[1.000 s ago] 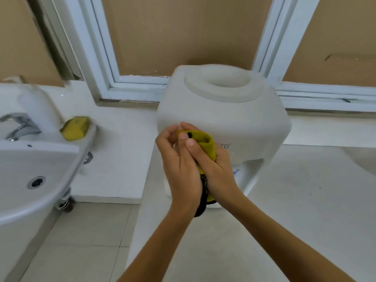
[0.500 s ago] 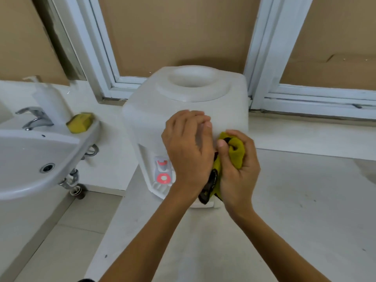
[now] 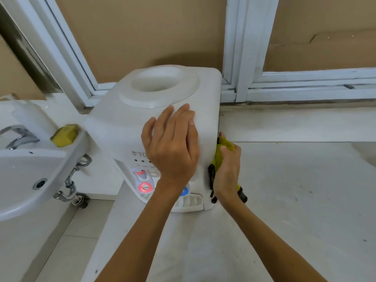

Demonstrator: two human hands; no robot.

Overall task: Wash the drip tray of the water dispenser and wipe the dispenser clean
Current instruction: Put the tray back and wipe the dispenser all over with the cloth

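Note:
A white tabletop water dispenser [image 3: 122, 123] stands on a pale counter, its round bottle well on top and its red tap [image 3: 144, 186] and blue tap [image 3: 184, 191] facing me. The white drip tray [image 3: 190, 201] sits in place under the taps. My left hand [image 3: 173, 147] lies flat, fingers spread, on the dispenser's upper front right. My right hand [image 3: 227, 169] presses a yellow cloth with black trim [image 3: 222, 148] against the dispenser's right side.
A white wash basin [image 3: 24, 180] with a chrome tap [image 3: 18, 137] is at the left, a yellow sponge [image 3: 64, 135] on its rim. White window frames [image 3: 238, 58] stand right behind the dispenser. The counter [image 3: 295, 200] stretches to the right; tiled floor lies lower left.
My left hand has let go of the cloth and flattened on the dispenser's front. My right hand carried the cloth around to the dispenser's right side. The view shifted, showing the taps.

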